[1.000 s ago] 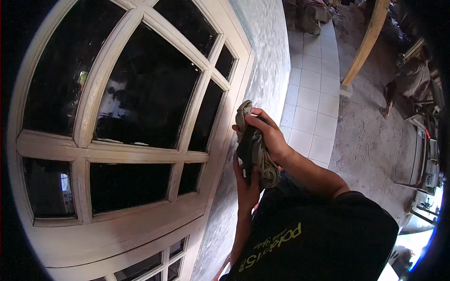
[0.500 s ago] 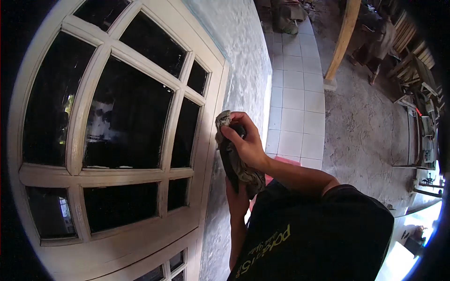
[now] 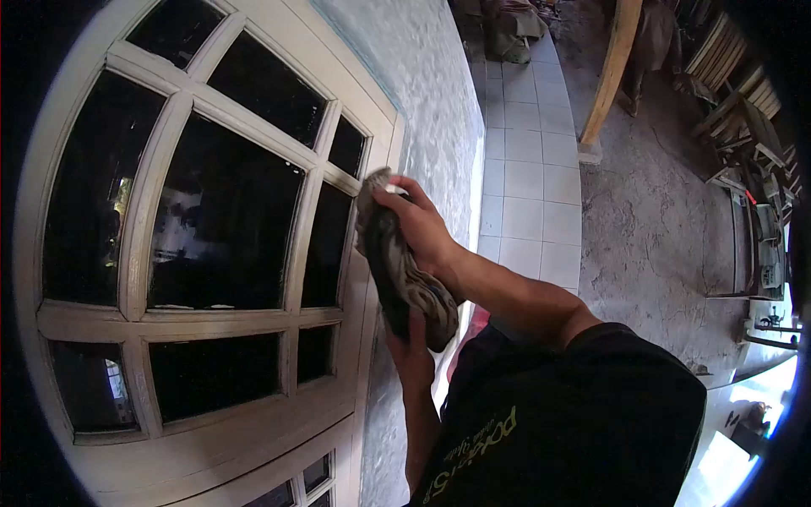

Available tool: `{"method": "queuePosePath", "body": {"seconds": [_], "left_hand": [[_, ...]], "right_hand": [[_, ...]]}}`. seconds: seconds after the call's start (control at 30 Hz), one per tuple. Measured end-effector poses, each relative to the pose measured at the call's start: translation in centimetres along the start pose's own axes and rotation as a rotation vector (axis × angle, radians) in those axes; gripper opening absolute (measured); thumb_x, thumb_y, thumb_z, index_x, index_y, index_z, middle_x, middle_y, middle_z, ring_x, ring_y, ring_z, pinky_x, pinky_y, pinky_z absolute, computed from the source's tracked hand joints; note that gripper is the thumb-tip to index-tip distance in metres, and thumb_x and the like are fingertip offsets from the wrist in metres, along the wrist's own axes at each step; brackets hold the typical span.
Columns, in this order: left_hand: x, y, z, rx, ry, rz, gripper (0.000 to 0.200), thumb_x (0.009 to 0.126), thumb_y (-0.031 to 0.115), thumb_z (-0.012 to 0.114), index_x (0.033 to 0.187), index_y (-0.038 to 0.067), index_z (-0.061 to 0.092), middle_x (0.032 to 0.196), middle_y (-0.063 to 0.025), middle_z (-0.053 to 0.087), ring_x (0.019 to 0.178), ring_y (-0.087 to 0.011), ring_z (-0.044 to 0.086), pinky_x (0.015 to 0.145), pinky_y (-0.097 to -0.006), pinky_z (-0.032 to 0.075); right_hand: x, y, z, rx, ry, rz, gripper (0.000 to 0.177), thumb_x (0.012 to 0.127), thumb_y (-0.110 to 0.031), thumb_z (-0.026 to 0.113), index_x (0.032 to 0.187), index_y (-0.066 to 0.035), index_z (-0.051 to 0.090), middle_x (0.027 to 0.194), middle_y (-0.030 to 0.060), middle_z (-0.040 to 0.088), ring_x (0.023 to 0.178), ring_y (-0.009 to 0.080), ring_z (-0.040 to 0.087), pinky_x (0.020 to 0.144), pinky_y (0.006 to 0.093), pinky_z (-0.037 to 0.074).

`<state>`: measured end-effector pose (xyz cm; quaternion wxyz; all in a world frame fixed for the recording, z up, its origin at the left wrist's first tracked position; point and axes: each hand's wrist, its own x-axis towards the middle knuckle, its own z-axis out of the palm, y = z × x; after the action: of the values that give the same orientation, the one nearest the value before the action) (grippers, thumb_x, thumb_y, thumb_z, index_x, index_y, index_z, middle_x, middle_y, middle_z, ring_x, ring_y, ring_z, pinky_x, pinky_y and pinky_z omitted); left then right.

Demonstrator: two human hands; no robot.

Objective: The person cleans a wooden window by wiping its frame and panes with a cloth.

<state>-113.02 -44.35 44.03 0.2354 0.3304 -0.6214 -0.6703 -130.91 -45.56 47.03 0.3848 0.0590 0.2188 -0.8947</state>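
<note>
A bunched grey and dark cloth point(image 3: 390, 253) with pale streaks is stretched lengthwise between my two hands, in front of the door's right edge. My right hand point(image 3: 420, 224) is closed around its upper part, with thumb and fingers pinching near the top end. Below, my left hand point(image 3: 412, 345) grips the lower part, its thumb lying along the folds and its other fingers mostly hidden behind the cloth. Beside the cloth stands a white-painted door point(image 3: 296, 317) with dark glass panes point(image 3: 228, 211), some marked with white specks along their edges.
Right of the door runs a mottled grey wall point(image 3: 422, 84). A strip of white floor tiles point(image 3: 524, 203) borders rough concrete point(image 3: 638, 245). A wooden post point(image 3: 610, 76) rises there. Wooden furniture point(image 3: 743, 135) and stacked slats line the far right.
Both hands and the cloth have shifted left toward the door, my right hand also upward. The cloth now looks longer and less crumpled. The view has turned slightly.
</note>
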Motion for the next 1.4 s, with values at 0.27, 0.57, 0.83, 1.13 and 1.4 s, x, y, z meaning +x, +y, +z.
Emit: {"method": "queuePosePath", "body": {"seconds": [0.27,0.57,0.83,1.13,1.4], "left_hand": [[4.3,5.6,2.6,-0.133,-0.075,0.041,0.069,0.092,0.033,0.067,0.143,-0.001,0.035,0.138,-0.0150,0.046,0.126,-0.0259,0.046,0.105,-0.0389,0.037],[7.5,9.3,5.3,-0.153,-0.127,0.144,0.057,0.095,0.025,0.064,0.140,-0.001,0.041,0.135,-0.0124,0.049,0.118,-0.0210,0.052,0.101,-0.0339,0.040],[11.9,12.4,6.1,-0.471,-0.290,0.124,0.055,0.097,0.022,0.061,0.143,0.002,0.038,0.136,-0.0101,0.049,0.122,-0.0197,0.051,0.101,-0.0336,0.042],[11.6,12.8,5.2,-0.461,-0.281,0.133,0.041,0.094,0.029,0.065,0.121,0.003,0.050,0.122,-0.0122,0.057,0.113,-0.0221,0.056,0.098,-0.0374,0.045],[11.7,12.4,5.3,-0.444,-0.317,0.170,0.047,0.093,0.028,0.066,0.127,0.001,0.048,0.124,-0.0134,0.056,0.115,-0.0220,0.055,0.097,-0.0369,0.045]], "right_hand": [[4.1,-3.1,6.5,-0.201,-0.149,-0.313,0.024,0.090,-0.012,0.068,0.112,-0.004,0.061,0.093,0.0057,0.067,0.080,0.0134,0.064,0.067,0.0271,0.053],[6.9,-6.6,11.8,-0.758,-0.216,-0.980,0.022,0.087,-0.020,0.071,0.099,-0.002,0.072,0.093,0.0134,0.070,0.083,0.0174,0.066,0.077,0.0306,0.051],[8.7,-9.5,17.6,-1.138,-0.021,-1.464,0.019,0.079,-0.018,0.067,0.095,-0.011,0.072,0.097,0.0130,0.067,0.093,0.0337,0.064,0.075,0.0459,0.055],[6.9,-9.1,17.9,-1.296,-0.002,-1.531,0.013,0.082,-0.020,0.069,0.087,-0.008,0.072,0.085,0.0109,0.068,0.079,0.0319,0.065,0.065,0.0415,0.053],[5.9,-9.1,18.1,-1.278,-0.118,-1.488,0.015,0.080,-0.023,0.071,0.081,-0.007,0.071,0.080,0.0117,0.068,0.071,0.0341,0.065,0.063,0.0428,0.052]]}}
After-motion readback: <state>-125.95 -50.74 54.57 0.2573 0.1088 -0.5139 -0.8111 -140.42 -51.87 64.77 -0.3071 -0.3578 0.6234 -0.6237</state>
